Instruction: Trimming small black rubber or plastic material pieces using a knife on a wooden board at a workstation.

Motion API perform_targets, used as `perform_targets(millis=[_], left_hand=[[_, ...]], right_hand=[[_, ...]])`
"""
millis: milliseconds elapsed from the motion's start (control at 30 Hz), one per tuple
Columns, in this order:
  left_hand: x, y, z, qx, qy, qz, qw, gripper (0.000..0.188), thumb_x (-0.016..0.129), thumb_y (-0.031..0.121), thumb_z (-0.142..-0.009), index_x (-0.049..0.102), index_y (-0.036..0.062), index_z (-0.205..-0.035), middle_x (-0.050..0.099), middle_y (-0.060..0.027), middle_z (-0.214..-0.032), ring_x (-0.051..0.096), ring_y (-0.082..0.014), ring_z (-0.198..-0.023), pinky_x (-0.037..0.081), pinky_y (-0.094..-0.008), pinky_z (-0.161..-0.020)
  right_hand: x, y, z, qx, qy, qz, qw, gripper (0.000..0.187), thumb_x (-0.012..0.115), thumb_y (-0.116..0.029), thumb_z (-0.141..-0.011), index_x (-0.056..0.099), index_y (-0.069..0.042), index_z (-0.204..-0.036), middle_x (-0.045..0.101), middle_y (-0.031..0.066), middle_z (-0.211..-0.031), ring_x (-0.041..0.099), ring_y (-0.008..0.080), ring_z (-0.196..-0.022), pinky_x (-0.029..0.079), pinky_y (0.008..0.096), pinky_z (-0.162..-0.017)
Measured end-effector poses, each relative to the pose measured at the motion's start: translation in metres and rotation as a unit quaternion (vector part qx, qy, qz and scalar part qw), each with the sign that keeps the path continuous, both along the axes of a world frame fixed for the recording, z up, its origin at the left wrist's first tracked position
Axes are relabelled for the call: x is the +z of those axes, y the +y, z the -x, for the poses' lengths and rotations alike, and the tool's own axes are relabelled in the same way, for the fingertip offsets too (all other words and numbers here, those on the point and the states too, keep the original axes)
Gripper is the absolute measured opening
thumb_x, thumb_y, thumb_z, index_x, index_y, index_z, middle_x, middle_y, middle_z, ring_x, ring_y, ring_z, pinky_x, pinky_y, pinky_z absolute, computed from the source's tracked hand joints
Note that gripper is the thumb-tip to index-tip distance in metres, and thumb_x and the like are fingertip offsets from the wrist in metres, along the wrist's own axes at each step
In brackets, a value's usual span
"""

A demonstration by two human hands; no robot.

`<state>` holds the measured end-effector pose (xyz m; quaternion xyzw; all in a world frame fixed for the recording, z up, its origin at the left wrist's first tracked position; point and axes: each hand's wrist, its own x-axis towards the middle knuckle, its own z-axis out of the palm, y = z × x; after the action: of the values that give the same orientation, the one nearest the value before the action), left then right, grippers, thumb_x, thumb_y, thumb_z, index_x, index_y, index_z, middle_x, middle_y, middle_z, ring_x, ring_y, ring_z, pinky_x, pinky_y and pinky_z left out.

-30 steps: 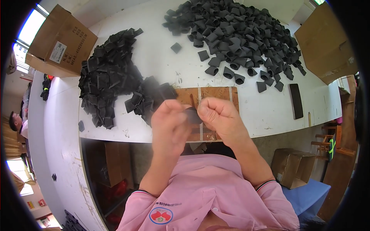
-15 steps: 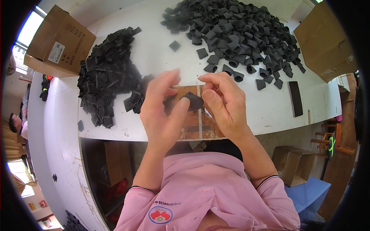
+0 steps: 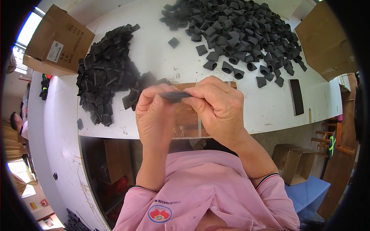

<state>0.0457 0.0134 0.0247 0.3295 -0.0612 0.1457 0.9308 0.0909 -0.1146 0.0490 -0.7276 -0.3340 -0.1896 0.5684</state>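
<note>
A small black fabric piece [image 3: 174, 96] is stretched edge-on between my two hands above a brown board [image 3: 185, 124]. Its left end is pinched by my left hand [image 3: 151, 115], thumb against fingers. At the other end, the thumb and forefinger of my right hand [image 3: 220, 106] grip it, the remaining fingers curled in. A heap of flat black pieces [image 3: 104, 73] lies left of my hands, with a few strays reaching close to the left fingers. Farther off at the right spreads a large pile of open, tube-shaped dark grey pieces [image 3: 235, 34].
Cardboard boxes stand on the white table [image 3: 154, 46]: one at the far left [image 3: 58, 42], another at the far right [image 3: 327, 42]. A dark phone [image 3: 296, 97] lies near the right edge. Below that side sits an open carton [image 3: 295, 163]. A person [image 3: 17, 121] is at the distant left.
My right hand has come left and now grips the black piece, which earlier only my left hand held. The piece has turned edge-on between both hands.
</note>
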Motion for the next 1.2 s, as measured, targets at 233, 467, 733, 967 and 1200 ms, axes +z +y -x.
perform_targets(millis=[233, 467, 733, 967, 1200], left_hand=[[0.001, 0.001, 0.002, 0.04, 0.004, -0.114, 0.993, 0.012, 0.055, 0.006, -0.082, 0.054, 0.0008, -0.093, 0.054, -0.01, -0.092, 0.049, -0.0188, -0.088, 0.039, -0.03, -0.083], [0.023, 0.003, 0.002, 0.108, 0.139, -0.423, 0.889, 0.012, 0.054, 0.01, -0.084, 0.057, -0.0017, -0.087, 0.055, -0.0028, -0.06, 0.044, -0.0038, -0.047, 0.034, -0.0148, -0.045], [0.031, 0.01, 0.0, -0.098, 0.307, -0.22, 0.921, 0.012, 0.044, 0.006, -0.081, 0.052, -0.0003, -0.075, 0.05, -0.0038, -0.054, 0.034, -0.0034, -0.038, 0.024, -0.0172, -0.035], [0.02, 0.017, -0.003, -0.279, 0.22, 0.447, 0.821, 0.019, 0.034, 0.006, -0.083, 0.047, -0.0077, -0.087, 0.044, -0.0045, -0.05, 0.03, -0.0063, -0.029, 0.021, -0.0168, -0.027], [-0.032, 0.01, 0.002, 0.083, 0.256, -0.234, 0.934, 0.014, 0.042, 0.009, -0.084, 0.051, -0.0019, -0.087, 0.05, -0.0028, -0.062, 0.047, -0.0063, -0.047, 0.034, -0.0188, -0.039]], right_hand=[[-0.013, 0.002, 0.003, 0.009, 0.038, -0.031, 0.999, 0.014, 0.066, 0.003, -0.064, 0.056, -0.001, -0.074, 0.052, 0.0074, -0.066, 0.052, 0.0217, -0.058, 0.042, 0.0301, -0.049], [-0.009, 0.004, 0.0, -0.029, -0.052, 0.031, 0.998, 0.017, 0.065, 0.004, -0.061, 0.054, -0.001, -0.072, 0.049, 0.007, -0.066, 0.05, 0.0229, -0.062, 0.041, 0.0312, -0.051], [-0.012, 0.006, -0.001, -0.063, -0.085, 0.026, 0.994, 0.013, 0.066, 0.003, -0.065, 0.059, -0.001, -0.075, 0.054, 0.0064, -0.064, 0.05, 0.0177, -0.055, 0.039, 0.0267, -0.049], [-0.014, 0.009, -0.001, -0.047, -0.066, 0.015, 0.997, 0.015, 0.066, 0.004, -0.062, 0.057, -0.002, -0.073, 0.052, 0.0059, -0.064, 0.05, 0.0193, -0.057, 0.039, 0.0276, -0.048], [-0.009, -0.001, -0.01, 0.077, 0.095, -0.064, 0.99, 0.008, 0.064, -0.001, -0.071, 0.057, -0.002, -0.073, 0.052, 0.0038, -0.061, 0.049, 0.0132, -0.051, 0.038, 0.0251, -0.045]])
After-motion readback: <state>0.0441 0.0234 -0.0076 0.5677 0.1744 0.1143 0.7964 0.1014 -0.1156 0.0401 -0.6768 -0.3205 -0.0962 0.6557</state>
